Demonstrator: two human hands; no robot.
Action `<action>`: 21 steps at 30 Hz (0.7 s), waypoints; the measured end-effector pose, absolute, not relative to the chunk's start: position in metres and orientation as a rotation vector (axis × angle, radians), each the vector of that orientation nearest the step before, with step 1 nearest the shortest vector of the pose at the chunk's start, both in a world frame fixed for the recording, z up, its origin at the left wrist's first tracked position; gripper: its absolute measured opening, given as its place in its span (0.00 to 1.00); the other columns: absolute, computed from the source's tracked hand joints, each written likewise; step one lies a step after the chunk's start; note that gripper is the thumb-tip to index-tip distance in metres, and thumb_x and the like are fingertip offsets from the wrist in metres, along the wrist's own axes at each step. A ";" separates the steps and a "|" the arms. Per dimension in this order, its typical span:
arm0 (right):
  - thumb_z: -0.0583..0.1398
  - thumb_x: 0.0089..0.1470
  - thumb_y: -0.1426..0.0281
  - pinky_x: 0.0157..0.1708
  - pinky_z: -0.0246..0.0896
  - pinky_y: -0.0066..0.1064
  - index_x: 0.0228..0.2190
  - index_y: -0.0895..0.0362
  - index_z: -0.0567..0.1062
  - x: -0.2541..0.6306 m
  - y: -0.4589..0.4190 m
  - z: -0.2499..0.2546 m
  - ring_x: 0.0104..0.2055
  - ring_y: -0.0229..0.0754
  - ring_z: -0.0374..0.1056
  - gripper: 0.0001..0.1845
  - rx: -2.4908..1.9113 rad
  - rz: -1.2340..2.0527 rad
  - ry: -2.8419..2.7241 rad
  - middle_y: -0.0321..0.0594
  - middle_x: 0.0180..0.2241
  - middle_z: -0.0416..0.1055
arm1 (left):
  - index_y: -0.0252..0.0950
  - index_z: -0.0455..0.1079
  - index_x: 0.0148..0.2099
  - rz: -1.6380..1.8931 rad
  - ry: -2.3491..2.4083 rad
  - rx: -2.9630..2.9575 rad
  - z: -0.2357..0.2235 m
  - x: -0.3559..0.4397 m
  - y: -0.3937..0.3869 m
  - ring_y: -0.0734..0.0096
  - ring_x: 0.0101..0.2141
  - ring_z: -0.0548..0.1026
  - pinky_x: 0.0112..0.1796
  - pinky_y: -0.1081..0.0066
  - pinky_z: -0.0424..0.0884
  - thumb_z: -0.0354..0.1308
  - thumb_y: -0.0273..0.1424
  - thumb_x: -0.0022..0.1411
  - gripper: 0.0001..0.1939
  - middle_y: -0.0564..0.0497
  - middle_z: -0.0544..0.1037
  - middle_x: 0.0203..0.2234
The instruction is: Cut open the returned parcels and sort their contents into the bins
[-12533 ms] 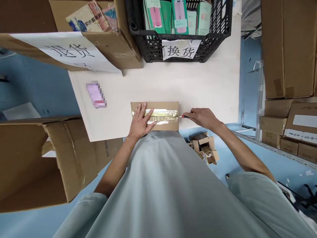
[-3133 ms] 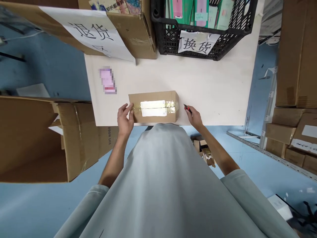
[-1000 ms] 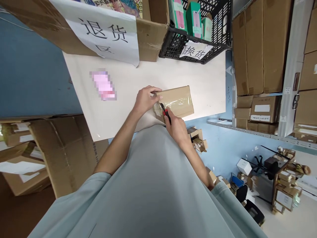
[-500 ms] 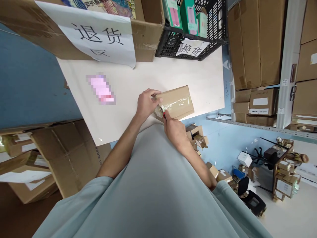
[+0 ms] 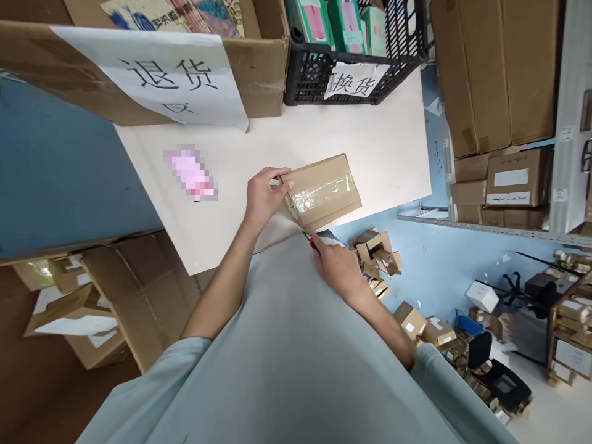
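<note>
A small brown cardboard box (image 5: 326, 192) with shiny clear tape lies on the white table (image 5: 388, 154), close to its front edge. My left hand (image 5: 266, 196) grips the box's left end, thumb on top and fingers round the far corner. In my right hand (image 5: 340, 268) is a red and black box cutter (image 5: 313, 242), fingers closed round it. Its tip is at the box's near left corner; whether it touches the cardboard I cannot tell.
At the back stand a large open carton (image 5: 263, 74) with a paper sign and a black plastic crate (image 5: 305, 80) of green boxes. A blurred pink item (image 5: 190, 172) lies on the left. Cartons (image 5: 511, 179) fill the right shelf; a big carton (image 5: 134, 290) stands lower left.
My right hand has drawn the box cutter toward me, from the box's left end to its near corner. My left hand still holds the box. The view has shifted slightly.
</note>
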State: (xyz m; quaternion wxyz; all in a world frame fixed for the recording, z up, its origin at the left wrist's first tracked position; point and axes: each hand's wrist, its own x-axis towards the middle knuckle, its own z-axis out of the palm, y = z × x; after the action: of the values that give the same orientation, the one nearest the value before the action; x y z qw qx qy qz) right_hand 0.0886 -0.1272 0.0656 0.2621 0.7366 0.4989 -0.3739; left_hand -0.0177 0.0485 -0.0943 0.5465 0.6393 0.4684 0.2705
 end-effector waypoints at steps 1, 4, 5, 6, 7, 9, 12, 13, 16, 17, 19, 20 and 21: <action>0.49 0.81 0.63 0.48 0.74 0.37 0.80 0.48 0.61 0.094 -0.127 0.072 0.53 0.54 0.84 0.31 2.032 -1.026 1.398 0.50 0.50 0.87 | 0.39 0.85 0.58 0.639 1.113 1.523 -0.095 -0.019 0.048 0.57 0.51 0.84 0.49 0.60 0.86 0.69 0.34 0.65 0.20 0.46 0.85 0.54; 0.50 0.82 0.60 0.45 0.70 0.34 0.79 0.45 0.62 0.116 -0.126 0.084 0.50 0.54 0.84 0.31 2.201 -1.060 1.512 0.44 0.50 0.88 | 0.39 0.84 0.60 0.629 1.139 1.551 -0.096 -0.022 0.046 0.56 0.54 0.83 0.49 0.60 0.86 0.68 0.35 0.67 0.20 0.45 0.85 0.55; 0.50 0.82 0.61 0.43 0.69 0.33 0.79 0.45 0.62 0.126 -0.126 0.084 0.48 0.54 0.84 0.31 2.278 -1.042 1.519 0.44 0.49 0.88 | 0.40 0.83 0.60 0.621 1.150 1.564 -0.095 -0.023 0.044 0.55 0.54 0.83 0.50 0.59 0.85 0.68 0.35 0.67 0.20 0.45 0.85 0.56; 0.50 0.82 0.61 0.42 0.68 0.33 0.79 0.47 0.62 0.137 -0.126 0.083 0.46 0.54 0.84 0.31 2.361 -1.006 1.509 0.44 0.48 0.88 | 0.40 0.83 0.61 0.617 1.165 1.580 -0.093 -0.022 0.043 0.55 0.55 0.83 0.51 0.58 0.85 0.67 0.35 0.68 0.21 0.44 0.85 0.56; 0.50 0.82 0.62 0.41 0.68 0.33 0.79 0.48 0.63 0.150 -0.127 0.080 0.45 0.53 0.84 0.31 2.442 -0.961 1.488 0.44 0.47 0.88 | 0.40 0.82 0.62 0.616 1.185 1.609 -0.091 -0.021 0.041 0.55 0.56 0.82 0.53 0.57 0.84 0.66 0.34 0.69 0.21 0.44 0.84 0.57; 0.49 0.82 0.63 0.41 0.68 0.33 0.78 0.51 0.64 0.176 -0.129 0.071 0.42 0.53 0.83 0.30 2.577 -0.877 1.439 0.45 0.46 0.88 | 0.42 0.81 0.63 0.636 1.227 1.709 -0.080 -0.012 0.034 0.53 0.59 0.80 0.61 0.51 0.81 0.64 0.32 0.71 0.21 0.44 0.83 0.60; 0.49 0.80 0.65 0.42 0.70 0.35 0.77 0.54 0.66 0.214 -0.133 0.058 0.43 0.53 0.83 0.30 2.706 -0.842 1.422 0.47 0.48 0.88 | 0.45 0.78 0.66 0.688 1.226 1.908 -0.058 0.016 0.017 0.48 0.68 0.74 0.71 0.42 0.70 0.60 0.31 0.75 0.21 0.45 0.80 0.65; 0.50 0.80 0.65 0.43 0.72 0.36 0.76 0.54 0.67 0.226 -0.134 0.054 0.44 0.54 0.83 0.30 2.736 -0.848 1.431 0.47 0.50 0.87 | 0.45 0.78 0.67 0.691 1.189 1.965 -0.051 0.030 0.009 0.48 0.70 0.72 0.73 0.41 0.67 0.59 0.31 0.77 0.21 0.45 0.79 0.67; 0.50 0.79 0.66 0.47 0.75 0.40 0.75 0.55 0.68 0.252 -0.135 0.042 0.49 0.56 0.83 0.30 2.780 -0.893 1.463 0.49 0.55 0.87 | 0.45 0.76 0.69 0.633 1.019 2.106 -0.041 0.074 -0.012 0.47 0.74 0.68 0.75 0.39 0.64 0.55 0.35 0.82 0.20 0.46 0.78 0.69; 0.50 0.79 0.66 0.49 0.76 0.41 0.75 0.55 0.68 0.259 -0.135 0.039 0.50 0.56 0.83 0.30 2.778 -0.916 1.475 0.49 0.55 0.86 | 0.44 0.75 0.70 0.604 0.979 2.140 -0.042 0.087 -0.018 0.47 0.76 0.67 0.75 0.38 0.64 0.54 0.36 0.83 0.20 0.44 0.77 0.70; 0.50 0.79 0.65 0.51 0.77 0.43 0.76 0.55 0.67 0.271 -0.132 0.031 0.52 0.56 0.83 0.30 2.752 -0.969 1.516 0.50 0.55 0.86 | 0.41 0.74 0.71 0.554 0.961 2.179 -0.050 0.107 -0.027 0.45 0.77 0.66 0.76 0.37 0.63 0.50 0.37 0.84 0.22 0.42 0.76 0.71; 0.50 0.79 0.65 0.52 0.77 0.43 0.76 0.56 0.67 0.276 -0.130 0.028 0.53 0.56 0.83 0.30 2.729 -0.997 1.548 0.50 0.56 0.86 | 0.40 0.74 0.72 0.538 0.979 2.187 -0.055 0.114 -0.030 0.45 0.77 0.66 0.76 0.37 0.63 0.48 0.37 0.85 0.23 0.40 0.76 0.72; 0.50 0.79 0.65 0.53 0.77 0.43 0.76 0.56 0.67 0.280 -0.128 0.024 0.54 0.56 0.83 0.31 2.702 -1.022 1.582 0.50 0.57 0.86 | 0.39 0.73 0.72 0.529 1.007 2.190 -0.060 0.118 -0.032 0.46 0.77 0.66 0.76 0.37 0.62 0.47 0.38 0.85 0.23 0.40 0.76 0.72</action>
State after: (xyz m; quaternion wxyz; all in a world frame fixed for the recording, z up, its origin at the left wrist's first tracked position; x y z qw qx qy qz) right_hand 0.2801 -0.1282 0.0243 -0.0760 0.8180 0.4790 -0.3093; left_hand 0.1177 -0.0324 -0.0603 0.3304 0.8376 0.3851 0.2024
